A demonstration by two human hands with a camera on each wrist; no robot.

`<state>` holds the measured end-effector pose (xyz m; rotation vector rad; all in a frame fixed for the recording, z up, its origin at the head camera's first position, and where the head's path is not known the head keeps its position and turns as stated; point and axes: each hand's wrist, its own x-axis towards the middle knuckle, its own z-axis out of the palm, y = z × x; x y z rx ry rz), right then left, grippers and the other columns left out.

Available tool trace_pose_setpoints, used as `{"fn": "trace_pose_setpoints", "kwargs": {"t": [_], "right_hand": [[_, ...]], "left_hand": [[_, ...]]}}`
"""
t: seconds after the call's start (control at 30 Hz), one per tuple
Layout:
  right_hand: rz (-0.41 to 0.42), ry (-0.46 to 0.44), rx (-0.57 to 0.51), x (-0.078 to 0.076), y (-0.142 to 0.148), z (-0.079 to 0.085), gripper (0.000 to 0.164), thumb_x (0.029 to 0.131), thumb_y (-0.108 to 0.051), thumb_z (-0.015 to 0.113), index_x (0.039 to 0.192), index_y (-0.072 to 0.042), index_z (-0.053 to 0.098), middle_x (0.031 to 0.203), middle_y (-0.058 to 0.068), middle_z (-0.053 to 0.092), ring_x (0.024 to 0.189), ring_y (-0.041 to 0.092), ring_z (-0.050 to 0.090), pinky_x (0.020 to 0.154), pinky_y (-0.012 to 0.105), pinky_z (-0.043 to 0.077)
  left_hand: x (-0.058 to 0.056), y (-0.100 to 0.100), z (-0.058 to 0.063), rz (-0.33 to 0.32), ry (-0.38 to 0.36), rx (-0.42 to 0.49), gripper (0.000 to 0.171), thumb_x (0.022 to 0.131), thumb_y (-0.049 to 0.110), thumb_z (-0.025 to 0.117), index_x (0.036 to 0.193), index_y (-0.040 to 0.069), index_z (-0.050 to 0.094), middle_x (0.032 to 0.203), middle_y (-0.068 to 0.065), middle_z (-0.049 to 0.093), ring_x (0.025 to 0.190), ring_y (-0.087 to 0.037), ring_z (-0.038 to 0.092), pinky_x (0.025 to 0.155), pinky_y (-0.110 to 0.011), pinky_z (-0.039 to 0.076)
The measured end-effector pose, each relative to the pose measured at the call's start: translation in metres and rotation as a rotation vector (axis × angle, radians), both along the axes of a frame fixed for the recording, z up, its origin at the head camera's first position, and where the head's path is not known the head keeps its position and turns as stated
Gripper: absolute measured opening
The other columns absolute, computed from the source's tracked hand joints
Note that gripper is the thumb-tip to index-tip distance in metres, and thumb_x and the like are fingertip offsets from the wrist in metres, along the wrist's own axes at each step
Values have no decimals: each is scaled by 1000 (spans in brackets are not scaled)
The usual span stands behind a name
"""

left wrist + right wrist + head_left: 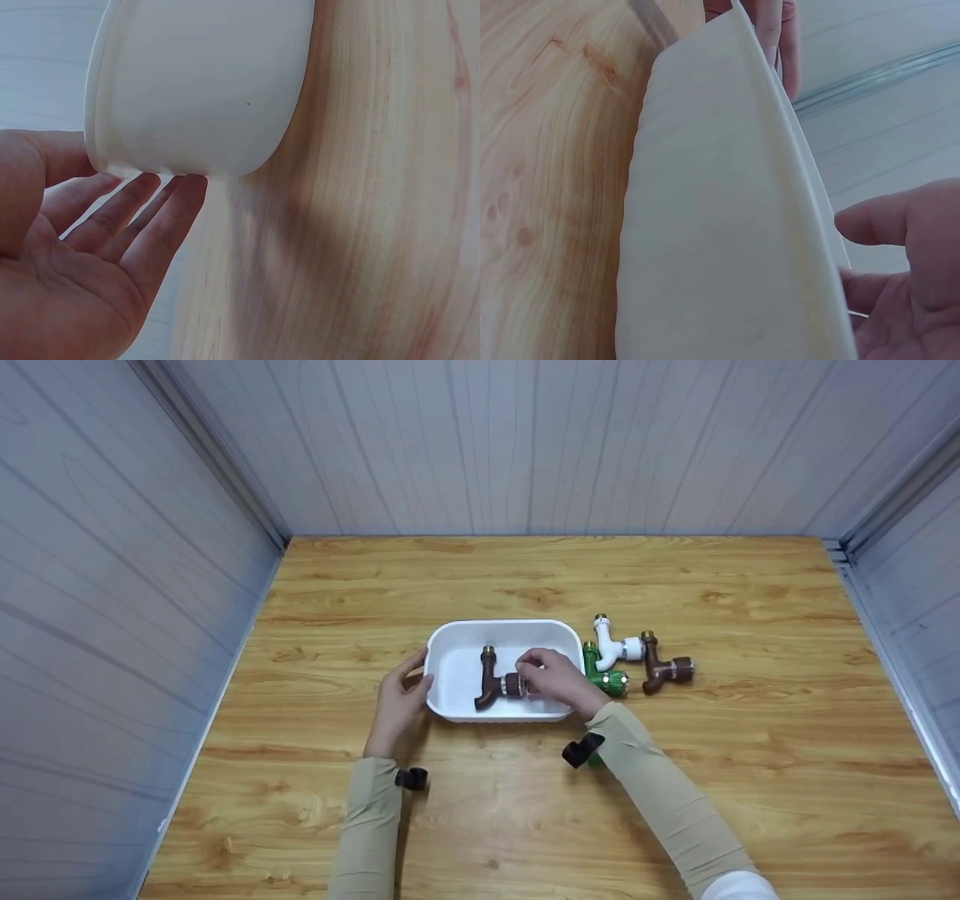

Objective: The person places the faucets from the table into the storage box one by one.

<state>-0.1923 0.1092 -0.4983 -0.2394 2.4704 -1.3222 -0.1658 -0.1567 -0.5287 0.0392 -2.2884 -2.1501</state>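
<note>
A brown tap [489,679] with a brass threaded end lies inside a white plastic basin [504,624]. My left hand [397,701] rests against the basin's left end. In the left wrist view its fairly straight fingers [176,214] touch the outer wall. My right hand [559,679] reaches over the front rim into the basin, by the tap's knob. The right wrist view shows its thumb [874,219] apart from the forefinger; the basin wall hides the other fingertips, and contact with the tap cannot be made out.
Right of the basin lie a white tap [611,649], a green tap [609,679] and another brown tap [664,669]. A bit of something green [595,760] shows beneath the right wrist camera. Pale panel walls [495,450] enclose the wood-grain table [487,817] at the back and sides.
</note>
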Motion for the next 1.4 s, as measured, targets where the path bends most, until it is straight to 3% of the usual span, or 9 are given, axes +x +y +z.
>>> {"fn": "trace_pose_setpoints", "kwargs": {"t": [0.2,0.37,0.47,0.6,0.7,1.03,1.17,1.3,1.4], "right_hand": [[-58,-150,-87,3,-1,4,34,99,-27,47,110,3,61,98,14,59,80,31,67,74,39,58],[-69,-230,-183,3,-3,5,37,100,-27,46,112,6,58,102,18,58,87,41,65,77,45,57],[-75,-253,-228,2,-6,4,38,101,-26,46,112,8,56,101,19,58,90,41,64,80,47,56],[-84,-278,-267,2,-10,5,38,101,-25,46,112,10,54,101,19,58,92,38,64,82,47,56],[-90,-293,-289,1,-12,4,38,101,-25,46,115,9,54,103,19,57,94,35,63,84,46,55],[-89,-305,-326,-1,-18,2,39,101,-25,44,118,9,53,108,19,56,100,35,61,89,44,53],[-75,-299,-335,0,-19,5,41,101,-25,44,119,11,52,110,21,56,101,34,61,90,44,53],[-62,-296,-350,0,-18,4,41,101,-24,43,119,12,51,112,22,55,102,37,60,91,46,52],[-62,-305,-361,0,-16,4,41,101,-25,42,119,12,51,115,24,54,106,40,58,94,48,50]], "left_hand": [[0,-2,0,-18,22,-18,46,91,-7,57,136,-4,49,132,-27,50,113,-44,54,89,-47,52],[7,-1,20,-45,19,-44,46,91,-9,56,136,-9,46,132,-31,48,114,-48,52,90,-47,52],[6,-2,18,-45,3,-33,46,90,-10,55,135,-10,45,132,-32,47,114,-49,51,91,-47,51],[-1,-3,2,-21,-6,-11,46,91,-8,56,136,-6,47,132,-29,48,113,-46,53,91,-49,51],[-1,-2,0,3,-11,-27,45,91,-6,57,136,-3,50,131,-25,51,112,-42,55,90,-45,52],[0,0,0,-2,-12,48,45,91,-7,56,136,-4,49,132,-26,49,114,-43,54,91,-49,51],[1,0,5,-32,1,71,46,91,-9,55,137,-7,46,133,-29,47,115,-47,52,91,-52,50],[5,0,15,-65,32,42,46,91,-12,53,136,-12,43,132,-35,45,114,-52,49,92,-55,48],[4,-1,13,-53,14,38,46,91,-11,53,136,-11,44,133,-34,45,115,-51,50,93,-55,47]]}}
